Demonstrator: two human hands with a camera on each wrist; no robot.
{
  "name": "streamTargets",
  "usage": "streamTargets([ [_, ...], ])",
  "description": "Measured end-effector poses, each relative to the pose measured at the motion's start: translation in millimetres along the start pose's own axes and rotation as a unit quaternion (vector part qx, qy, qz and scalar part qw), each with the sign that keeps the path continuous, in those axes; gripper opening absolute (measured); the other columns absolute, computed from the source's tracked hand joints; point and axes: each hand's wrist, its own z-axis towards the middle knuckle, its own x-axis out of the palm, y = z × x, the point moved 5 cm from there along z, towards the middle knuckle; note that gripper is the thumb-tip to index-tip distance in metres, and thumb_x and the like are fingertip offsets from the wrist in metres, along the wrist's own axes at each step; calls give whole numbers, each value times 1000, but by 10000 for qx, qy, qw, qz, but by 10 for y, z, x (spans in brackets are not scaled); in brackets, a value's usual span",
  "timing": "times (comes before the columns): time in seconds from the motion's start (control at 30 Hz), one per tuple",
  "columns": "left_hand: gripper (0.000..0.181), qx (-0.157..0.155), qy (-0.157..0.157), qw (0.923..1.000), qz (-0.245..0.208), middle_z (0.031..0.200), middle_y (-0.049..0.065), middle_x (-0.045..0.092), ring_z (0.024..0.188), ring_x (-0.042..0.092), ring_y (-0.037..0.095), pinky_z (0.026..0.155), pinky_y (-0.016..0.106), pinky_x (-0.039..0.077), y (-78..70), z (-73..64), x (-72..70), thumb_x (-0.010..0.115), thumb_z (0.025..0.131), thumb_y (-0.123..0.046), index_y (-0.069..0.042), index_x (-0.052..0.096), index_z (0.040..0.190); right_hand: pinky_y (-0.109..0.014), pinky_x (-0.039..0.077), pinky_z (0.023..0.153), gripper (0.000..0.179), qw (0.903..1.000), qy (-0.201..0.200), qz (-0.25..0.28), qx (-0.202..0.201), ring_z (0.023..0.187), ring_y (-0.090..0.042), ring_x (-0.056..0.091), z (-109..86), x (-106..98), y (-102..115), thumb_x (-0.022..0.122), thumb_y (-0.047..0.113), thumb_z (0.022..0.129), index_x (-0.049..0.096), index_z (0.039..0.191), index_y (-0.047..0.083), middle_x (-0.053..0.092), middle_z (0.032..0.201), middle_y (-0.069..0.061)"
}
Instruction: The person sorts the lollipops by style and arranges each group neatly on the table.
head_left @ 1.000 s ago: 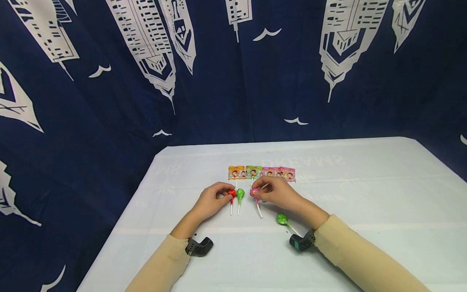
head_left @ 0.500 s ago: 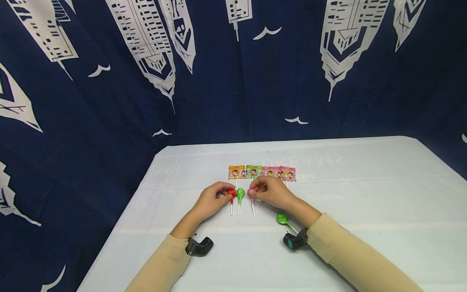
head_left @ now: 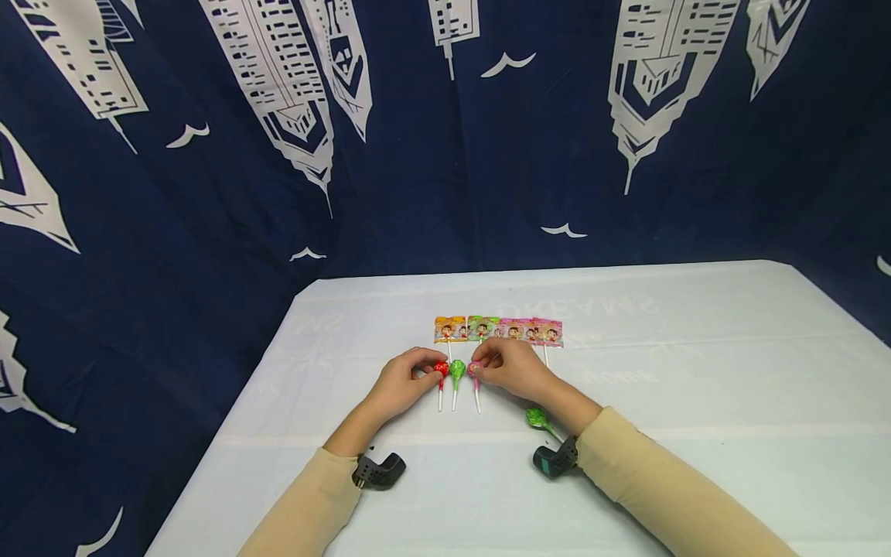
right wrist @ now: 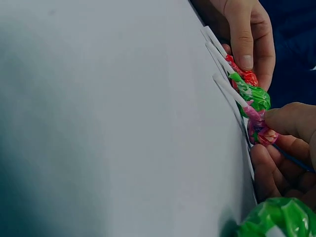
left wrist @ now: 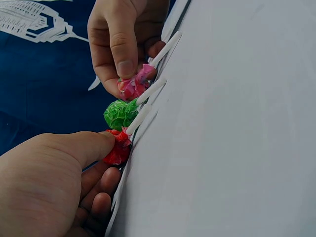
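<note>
My left hand point(head_left: 407, 381) pinches the red-wrapped lollipop point(head_left: 441, 369) by its head between thumb and fingers. Close at its right lies a green lollipop point(head_left: 456, 370), held by neither hand. A pink lollipop point(head_left: 474, 370) is pinched by my right hand point(head_left: 515, 370), just right of the green one. All three sticks point toward me, roughly side by side. In the right wrist view, the pink head point(right wrist: 261, 131) touches or nearly touches the green head point(right wrist: 256, 97). Another green lollipop point(head_left: 537, 418) lies apart, near the right forearm, its stick partly hidden by the wrist camera.
Behind the hands runs a row of flat wrapped lollipops: an orange packet point(head_left: 450, 329), a green packet point(head_left: 483, 328) and pink packets point(head_left: 513, 329), some sticks hidden by the right hand. A white cloth covers the table point(head_left: 445, 495); a dark blue patterned curtain point(head_left: 418, 201) hangs behind.
My right hand has slid left with the pink lollipop, bringing it beside the green one and straightening its tilted stick. The left hand and red lollipop have stayed in place.
</note>
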Motion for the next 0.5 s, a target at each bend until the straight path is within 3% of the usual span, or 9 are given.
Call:
streamTargets([
  [0.5, 23, -43, -17, 10000, -38, 101, -4, 70, 85, 58, 8, 68, 19, 45, -7, -3, 0, 72, 92, -18, -19, 73, 115, -22, 48, 69, 13, 9995, -125, -161, -222, 74, -8, 57, -2, 30, 23, 76, 17, 87, 71, 96, 10, 69, 84, 1],
])
